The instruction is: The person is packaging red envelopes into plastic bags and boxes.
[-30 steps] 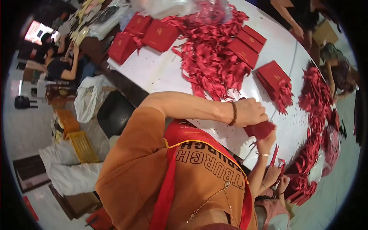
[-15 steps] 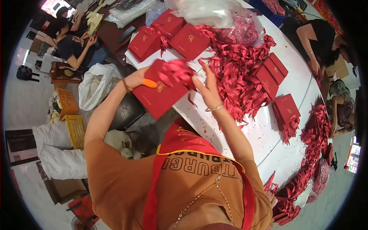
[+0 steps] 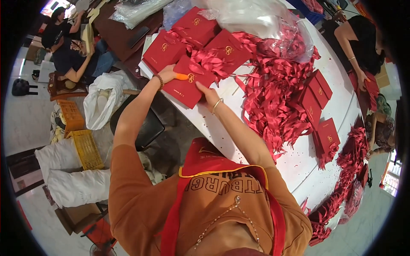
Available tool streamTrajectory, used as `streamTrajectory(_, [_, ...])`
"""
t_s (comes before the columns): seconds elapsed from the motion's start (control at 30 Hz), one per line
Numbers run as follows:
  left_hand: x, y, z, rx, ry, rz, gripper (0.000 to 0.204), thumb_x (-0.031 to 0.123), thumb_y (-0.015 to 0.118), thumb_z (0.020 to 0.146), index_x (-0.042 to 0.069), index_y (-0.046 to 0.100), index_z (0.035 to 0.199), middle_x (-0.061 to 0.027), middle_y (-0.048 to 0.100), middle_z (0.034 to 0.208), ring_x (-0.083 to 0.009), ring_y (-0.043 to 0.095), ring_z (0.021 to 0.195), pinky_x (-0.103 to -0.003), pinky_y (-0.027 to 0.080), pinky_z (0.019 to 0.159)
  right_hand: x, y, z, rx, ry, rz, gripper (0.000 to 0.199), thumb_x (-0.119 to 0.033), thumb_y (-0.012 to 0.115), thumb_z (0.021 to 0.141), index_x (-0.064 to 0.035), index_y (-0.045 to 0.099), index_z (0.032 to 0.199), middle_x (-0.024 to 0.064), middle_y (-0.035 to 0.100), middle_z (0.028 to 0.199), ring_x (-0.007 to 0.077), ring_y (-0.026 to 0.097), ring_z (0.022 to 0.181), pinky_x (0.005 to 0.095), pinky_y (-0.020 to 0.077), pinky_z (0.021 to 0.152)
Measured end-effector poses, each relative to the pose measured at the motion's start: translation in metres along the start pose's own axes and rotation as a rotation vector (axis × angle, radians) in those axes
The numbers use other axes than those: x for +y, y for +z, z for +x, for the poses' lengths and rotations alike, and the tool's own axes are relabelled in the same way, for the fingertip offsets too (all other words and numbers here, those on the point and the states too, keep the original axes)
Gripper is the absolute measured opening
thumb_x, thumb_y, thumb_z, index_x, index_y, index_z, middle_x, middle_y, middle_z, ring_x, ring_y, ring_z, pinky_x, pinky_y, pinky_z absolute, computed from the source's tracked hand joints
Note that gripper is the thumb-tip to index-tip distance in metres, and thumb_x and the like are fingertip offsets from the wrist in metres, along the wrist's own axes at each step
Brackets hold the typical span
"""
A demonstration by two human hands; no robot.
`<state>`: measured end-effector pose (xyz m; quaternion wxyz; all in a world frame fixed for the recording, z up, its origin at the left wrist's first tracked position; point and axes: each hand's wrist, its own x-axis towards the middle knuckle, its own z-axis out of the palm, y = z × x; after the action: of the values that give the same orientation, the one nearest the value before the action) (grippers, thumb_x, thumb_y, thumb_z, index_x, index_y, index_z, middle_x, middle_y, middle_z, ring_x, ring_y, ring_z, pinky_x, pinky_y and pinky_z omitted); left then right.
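My left hand (image 3: pixel 168 75), an orange cover on its thumb, grips the upper left of a red paper gift bag (image 3: pixel 186 91) with a gold emblem. Red ribbons (image 3: pixel 210 61) spill from the far end of this bag. At its right side my right hand (image 3: pixel 207 94) is closed on the edge, thumb on top. The held bag lies low over the near left edge of the white table (image 3: pixel 226 138), close to more red bags (image 3: pixel 161 52); whether it touches them I cannot tell. Whether it is one bag or a stack is also unclear.
A heap of red ribbon (image 3: pixel 275 98) covers the table's middle, with clear plastic (image 3: pixel 243 17) beyond it. More red bags (image 3: pixel 326 136) lie to the right. A black chair (image 3: pixel 143 128) and yellow crate (image 3: pixel 87 149) stand left. Co-workers sit on both sides.
The held bag has moved away from my body, toward the bags at the far left of the table. My right hand, apart from it and spread before, now grips its right edge.
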<state>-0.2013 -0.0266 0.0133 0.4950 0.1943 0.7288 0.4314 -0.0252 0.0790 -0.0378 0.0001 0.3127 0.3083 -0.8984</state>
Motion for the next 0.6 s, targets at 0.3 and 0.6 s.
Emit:
streamTrajectory(0.3, [0.019,0.020,-0.007,0.401,0.125,0.859,0.060,0.026,0.068,0.067,0.007,0.042,0.118,-0.0210,0.057,0.098,-0.0357,0.055,0.091,-0.043,0.044,0.079,0.031,-0.015,0.053,0.317,-0.226,-0.334,0.078,-0.042,0.072,0.064,0.0109,0.037,0.109,0.0212,0.053,0.105,0.0255,0.056,0.092,0.0318,0.0458,0.079])
streamTrajectory(0.6, [0.041,0.045,-0.024,0.682,0.618,1.367,0.083,0.017,0.069,0.059,0.015,0.027,0.132,-0.0171,0.022,0.136,-0.0354,0.018,0.126,-0.055,0.016,0.098,0.017,0.013,0.041,0.498,-0.141,-0.311,0.064,-0.031,0.071,0.069,0.0034,0.034,0.107,0.0178,0.051,0.105,0.0260,0.057,0.087,0.0390,0.0515,0.072])
